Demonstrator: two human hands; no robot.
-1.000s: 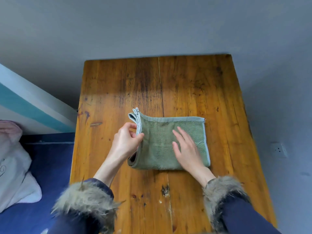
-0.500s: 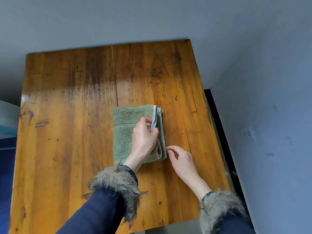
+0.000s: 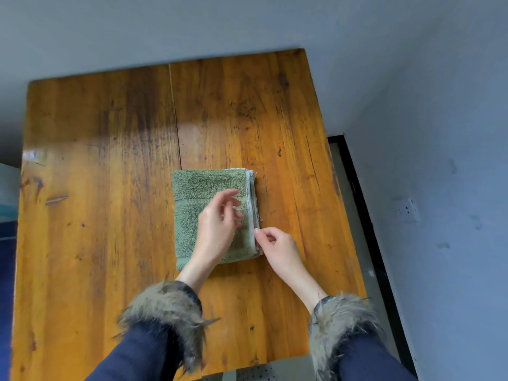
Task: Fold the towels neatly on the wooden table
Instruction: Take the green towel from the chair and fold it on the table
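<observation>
The green terry towel [image 3: 209,215] lies folded into a compact rectangle near the middle of the wooden table [image 3: 110,188], its stacked pale hems along the right side. It is judged soft, light and limp: the layers will slide over one another and spring open unless pressed flat. The best hold is on the hemmed edge stack or a corner, pinching all layers together.

The left hand [image 3: 217,226] hovers above the towel, fingers loosely spread, holding nothing. The right hand [image 3: 277,248] has its fingertips at the hemmed edge near the towel's near right corner; whether it pinches the hem or only touches it cannot be told.

Loose threads hang from the hem. Fur-trimmed cuffs [image 3: 170,312] sit near the towel and could brush it. A wall socket [image 3: 407,210] is well apart on the right wall.
</observation>
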